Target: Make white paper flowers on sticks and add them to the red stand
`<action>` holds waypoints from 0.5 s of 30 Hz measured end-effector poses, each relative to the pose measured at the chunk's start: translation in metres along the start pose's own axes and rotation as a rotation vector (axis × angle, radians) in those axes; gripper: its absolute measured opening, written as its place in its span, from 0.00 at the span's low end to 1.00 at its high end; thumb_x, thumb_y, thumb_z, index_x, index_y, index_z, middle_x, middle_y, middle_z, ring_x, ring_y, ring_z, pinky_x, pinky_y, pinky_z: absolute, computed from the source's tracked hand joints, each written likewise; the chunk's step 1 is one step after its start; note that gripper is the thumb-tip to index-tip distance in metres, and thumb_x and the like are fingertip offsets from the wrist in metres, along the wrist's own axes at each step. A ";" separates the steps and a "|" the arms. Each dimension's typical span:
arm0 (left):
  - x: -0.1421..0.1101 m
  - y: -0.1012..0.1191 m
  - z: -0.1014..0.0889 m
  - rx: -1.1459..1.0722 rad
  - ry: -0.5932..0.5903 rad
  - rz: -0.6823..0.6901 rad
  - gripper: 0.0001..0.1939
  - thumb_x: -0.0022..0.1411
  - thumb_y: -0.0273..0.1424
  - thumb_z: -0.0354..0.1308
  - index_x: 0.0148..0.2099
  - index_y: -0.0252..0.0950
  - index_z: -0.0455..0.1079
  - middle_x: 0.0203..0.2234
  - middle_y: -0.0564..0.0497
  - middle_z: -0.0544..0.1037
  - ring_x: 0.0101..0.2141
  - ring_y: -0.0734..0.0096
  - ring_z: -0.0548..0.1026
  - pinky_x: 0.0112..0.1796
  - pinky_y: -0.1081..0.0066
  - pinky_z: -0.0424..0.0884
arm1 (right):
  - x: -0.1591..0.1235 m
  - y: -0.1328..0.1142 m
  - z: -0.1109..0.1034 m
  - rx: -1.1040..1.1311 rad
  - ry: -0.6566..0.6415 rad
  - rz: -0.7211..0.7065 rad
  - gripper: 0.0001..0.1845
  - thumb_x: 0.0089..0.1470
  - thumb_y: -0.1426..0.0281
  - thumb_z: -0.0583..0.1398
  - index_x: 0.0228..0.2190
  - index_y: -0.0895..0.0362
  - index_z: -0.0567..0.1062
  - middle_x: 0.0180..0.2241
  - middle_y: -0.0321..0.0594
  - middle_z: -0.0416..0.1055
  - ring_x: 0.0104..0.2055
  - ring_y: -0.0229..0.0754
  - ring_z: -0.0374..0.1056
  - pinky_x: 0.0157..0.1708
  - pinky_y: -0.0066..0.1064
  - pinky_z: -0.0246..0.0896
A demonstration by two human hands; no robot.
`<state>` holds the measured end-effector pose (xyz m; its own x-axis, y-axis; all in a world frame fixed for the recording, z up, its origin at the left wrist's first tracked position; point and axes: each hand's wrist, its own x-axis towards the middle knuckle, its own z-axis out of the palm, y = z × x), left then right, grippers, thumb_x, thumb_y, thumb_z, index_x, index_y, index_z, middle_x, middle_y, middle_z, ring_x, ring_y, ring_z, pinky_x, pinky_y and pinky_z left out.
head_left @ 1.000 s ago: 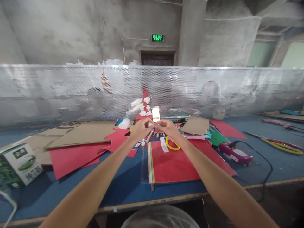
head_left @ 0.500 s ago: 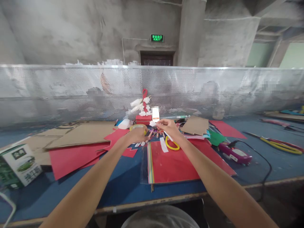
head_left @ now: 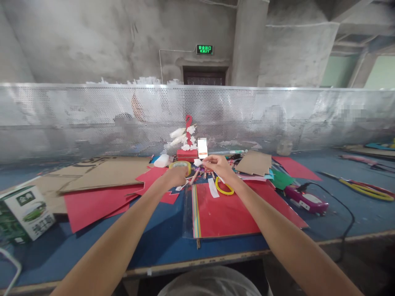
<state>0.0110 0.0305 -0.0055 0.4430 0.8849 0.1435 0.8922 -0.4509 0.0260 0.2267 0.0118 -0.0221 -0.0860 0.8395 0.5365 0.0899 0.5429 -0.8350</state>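
Observation:
My right hand (head_left: pixel 219 166) pinches a small white paper flower (head_left: pixel 197 163) between thumb and fingertips. Left of it, my left hand (head_left: pixel 177 176) reaches down by a roll of yellow tape (head_left: pixel 181 165), its fingers closed on a small white paper piece (head_left: pixel 182 187) low over the table. Below my right wrist lie yellow-handled scissors (head_left: pixel 226 190), their blades mostly hidden, beside a white paper strip (head_left: pixel 212 188). Behind my hands stands a red figure (head_left: pixel 188 131) bearing white flowers, on a red box (head_left: pixel 187 155).
A pack of red sheets (head_left: pixel 228 218) lies in front. Cardboard (head_left: pixel 108 174) and red paper (head_left: pixel 101 203) cover the left, near a milk carton (head_left: pixel 29 213). At right are a purple corded device (head_left: pixel 307 199) and yellow-handled pliers (head_left: pixel 364 187). A perforated metal screen (head_left: pixel 234 119) stands behind.
My left hand has drawn slightly back and left from the small white pieces, with one now at its fingertips. My right hand stays almost still with the white flower.

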 end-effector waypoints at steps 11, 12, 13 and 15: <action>0.002 0.001 -0.015 -0.407 0.086 0.199 0.11 0.56 0.38 0.57 0.32 0.35 0.73 0.26 0.50 0.77 0.29 0.68 0.73 0.29 0.74 0.62 | -0.001 -0.007 0.000 -0.085 -0.038 -0.096 0.15 0.46 0.60 0.66 0.32 0.59 0.79 0.33 0.43 0.78 0.34 0.42 0.72 0.36 0.32 0.65; 0.002 0.001 -0.014 -0.463 0.092 0.198 0.12 0.55 0.40 0.58 0.30 0.35 0.72 0.25 0.51 0.76 0.28 0.69 0.71 0.27 0.75 0.61 | -0.001 -0.008 0.001 -0.099 -0.054 -0.106 0.15 0.47 0.60 0.66 0.32 0.59 0.79 0.33 0.43 0.78 0.34 0.42 0.72 0.37 0.32 0.65; 0.002 0.002 -0.014 -0.508 0.096 0.192 0.14 0.53 0.41 0.59 0.29 0.34 0.71 0.23 0.51 0.74 0.26 0.70 0.70 0.26 0.75 0.60 | -0.002 -0.009 0.001 -0.112 -0.072 -0.111 0.15 0.47 0.60 0.65 0.32 0.58 0.79 0.33 0.43 0.78 0.34 0.42 0.72 0.37 0.33 0.65; 0.003 0.004 -0.013 -0.583 0.085 0.182 0.17 0.51 0.44 0.61 0.27 0.34 0.70 0.20 0.53 0.71 0.23 0.72 0.66 0.25 0.75 0.58 | -0.002 -0.010 0.002 -0.127 -0.109 -0.109 0.14 0.47 0.60 0.65 0.32 0.58 0.79 0.32 0.42 0.77 0.34 0.42 0.72 0.36 0.32 0.65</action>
<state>0.0147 0.0300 0.0079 0.5539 0.7862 0.2741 0.5972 -0.6046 0.5271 0.2244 0.0044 -0.0149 -0.2082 0.7720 0.6006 0.1979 0.6346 -0.7471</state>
